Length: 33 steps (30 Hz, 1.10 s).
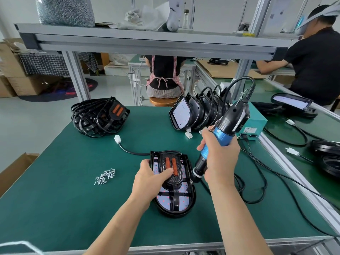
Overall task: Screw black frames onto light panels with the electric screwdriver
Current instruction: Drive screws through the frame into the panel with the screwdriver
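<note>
A light panel lies flat on the green mat, with a black frame bearing two orange strips on top of it. My left hand grips the frame's left edge, thumb lying across the orange strips. My right hand grips the blue and black electric screwdriver, tilted, its tip touching the frame's right edge around mid-length. A heap of small silver screws lies to the left of the panel.
A pile of black frames sits at the back left, a row of upright panels at the back right beside a teal power box. Black cables loop at the right. People work at neighbouring benches.
</note>
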{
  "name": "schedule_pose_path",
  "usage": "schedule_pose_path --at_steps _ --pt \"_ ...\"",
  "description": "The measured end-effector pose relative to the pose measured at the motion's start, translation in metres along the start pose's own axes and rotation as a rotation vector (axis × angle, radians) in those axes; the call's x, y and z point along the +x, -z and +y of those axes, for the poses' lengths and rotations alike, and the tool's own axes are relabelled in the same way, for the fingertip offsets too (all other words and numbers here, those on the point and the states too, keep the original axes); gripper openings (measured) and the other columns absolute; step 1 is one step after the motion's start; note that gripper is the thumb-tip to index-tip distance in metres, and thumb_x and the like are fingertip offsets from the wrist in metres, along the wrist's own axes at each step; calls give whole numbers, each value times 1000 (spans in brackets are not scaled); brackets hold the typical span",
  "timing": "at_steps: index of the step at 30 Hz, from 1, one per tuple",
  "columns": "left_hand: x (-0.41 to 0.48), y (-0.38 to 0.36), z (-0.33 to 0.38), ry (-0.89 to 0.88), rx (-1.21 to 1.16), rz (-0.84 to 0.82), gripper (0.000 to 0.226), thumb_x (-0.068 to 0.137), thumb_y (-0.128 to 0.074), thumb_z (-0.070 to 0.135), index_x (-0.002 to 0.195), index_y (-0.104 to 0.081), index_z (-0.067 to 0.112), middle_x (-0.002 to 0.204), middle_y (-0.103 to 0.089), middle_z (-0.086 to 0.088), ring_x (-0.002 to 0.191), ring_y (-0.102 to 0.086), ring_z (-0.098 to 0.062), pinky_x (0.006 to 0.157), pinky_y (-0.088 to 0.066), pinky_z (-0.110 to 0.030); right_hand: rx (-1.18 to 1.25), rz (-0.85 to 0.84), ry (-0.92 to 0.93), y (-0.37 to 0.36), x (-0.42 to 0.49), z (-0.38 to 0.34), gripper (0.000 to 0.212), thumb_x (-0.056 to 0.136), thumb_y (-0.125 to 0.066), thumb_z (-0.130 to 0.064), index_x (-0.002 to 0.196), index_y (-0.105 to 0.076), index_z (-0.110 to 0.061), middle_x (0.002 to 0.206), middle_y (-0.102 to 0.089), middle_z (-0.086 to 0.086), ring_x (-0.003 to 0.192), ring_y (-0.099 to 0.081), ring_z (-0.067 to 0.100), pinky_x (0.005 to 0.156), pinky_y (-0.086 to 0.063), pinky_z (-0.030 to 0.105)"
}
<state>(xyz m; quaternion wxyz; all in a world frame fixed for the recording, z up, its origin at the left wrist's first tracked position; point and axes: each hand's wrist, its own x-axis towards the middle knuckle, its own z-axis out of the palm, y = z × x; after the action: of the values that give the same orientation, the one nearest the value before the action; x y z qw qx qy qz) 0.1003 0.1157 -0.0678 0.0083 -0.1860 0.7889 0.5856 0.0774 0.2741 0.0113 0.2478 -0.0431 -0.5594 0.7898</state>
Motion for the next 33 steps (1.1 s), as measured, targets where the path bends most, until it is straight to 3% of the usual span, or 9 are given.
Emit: schedule_pose_path --at_steps 3,8,14,23,26,30,33 --pt "2 -2 -1 -5 -1 4 72 78 -81 42 135 -44 20 115 -65 5 103 -63 -15 68 -47 -26 4 -8 8 0 -1 1 20 75 -72 -13 90 -59 -7 55 -55 -2 46 -52 12 49 -47 20" --pt "1 -3 -1 -6 -2 23 67 78 -82 40 131 -45 22 109 -65 9 99 -63 -11 65 -45 -23 -15 -32 19 -2 -3 5 14 81 -70 -6 90 -60 -8 59 -56 1 46 -53 13 50 -47 18" --pt "-2 -1 4 19 57 32 62 66 -79 53 110 -53 17 103 -67 6 98 -64 -18 91 -54 -43 -34 -75 30 -7 -4 9 18 74 -71 -15 86 -59 -13 64 -55 8 46 -54 14 50 -48 19" --pt "-2 -2 6 21 11 6 50 78 -82 43 104 -55 10 107 -68 -8 101 -65 -30 92 -54 -52 -55 -114 43 -6 1 14 14 75 -68 -16 83 -56 -14 60 -53 7 46 -51 12 50 -46 17" --pt "-4 -4 8 15 -3 11 50 75 -82 44 103 -56 13 105 -69 -6 99 -66 -28 92 -54 -52 -43 -125 67 0 1 15 13 77 -65 -11 77 -53 -17 50 -52 -1 44 -49 12 49 -45 19" --pt "-9 -4 12 24 -33 8 61 59 -77 52 102 -57 14 103 -70 -5 97 -68 -28 90 -55 -52 -22 -182 59 1 0 17 19 73 -63 -7 70 -55 -25 50 -51 2 44 -47 14 51 -45 21" --pt "-10 -3 13 32 -51 5 61 57 -77 51 102 -58 14 102 -72 -4 96 -69 -27 90 -56 -52 -43 -261 71 0 -2 19 16 74 -63 -6 71 -52 -17 49 -51 5 44 -46 15 53 -45 22"
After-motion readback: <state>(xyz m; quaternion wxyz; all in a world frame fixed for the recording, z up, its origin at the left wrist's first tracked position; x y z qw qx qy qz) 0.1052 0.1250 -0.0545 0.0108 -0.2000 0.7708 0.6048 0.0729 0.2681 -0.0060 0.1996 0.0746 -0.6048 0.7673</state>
